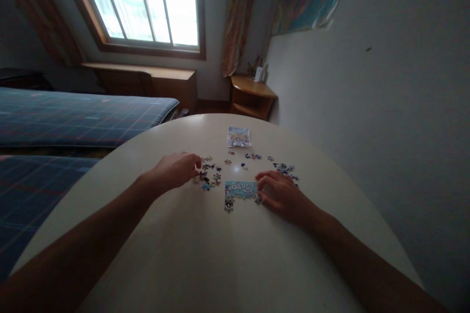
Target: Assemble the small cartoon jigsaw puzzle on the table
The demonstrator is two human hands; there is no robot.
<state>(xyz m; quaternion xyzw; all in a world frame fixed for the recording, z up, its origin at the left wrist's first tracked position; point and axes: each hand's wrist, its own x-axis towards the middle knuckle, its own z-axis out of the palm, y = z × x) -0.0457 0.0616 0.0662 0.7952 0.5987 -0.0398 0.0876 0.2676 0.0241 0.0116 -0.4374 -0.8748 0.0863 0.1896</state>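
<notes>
A partly joined jigsaw puzzle [240,189] lies flat on the table, a light blue strip with white lettering along its top and a column of pieces running down its left side. My right hand [278,190] rests at the strip's right end, fingers loosely bent and apart, covering that edge. Over the left pile of loose puzzle pieces [206,186], my left hand [179,168] has thumb and fingertips brought together in a pinch; whatever is between them is too small to make out. More loose pieces [284,167] lie just beyond my right hand.
A small printed picture packet [239,137] lies farther back on the round white table [165,264]. Several single pieces [253,156] are scattered between the piles. Past the table are plaid mattresses [81,115] at left, a corner shelf [253,86] and a wall at right.
</notes>
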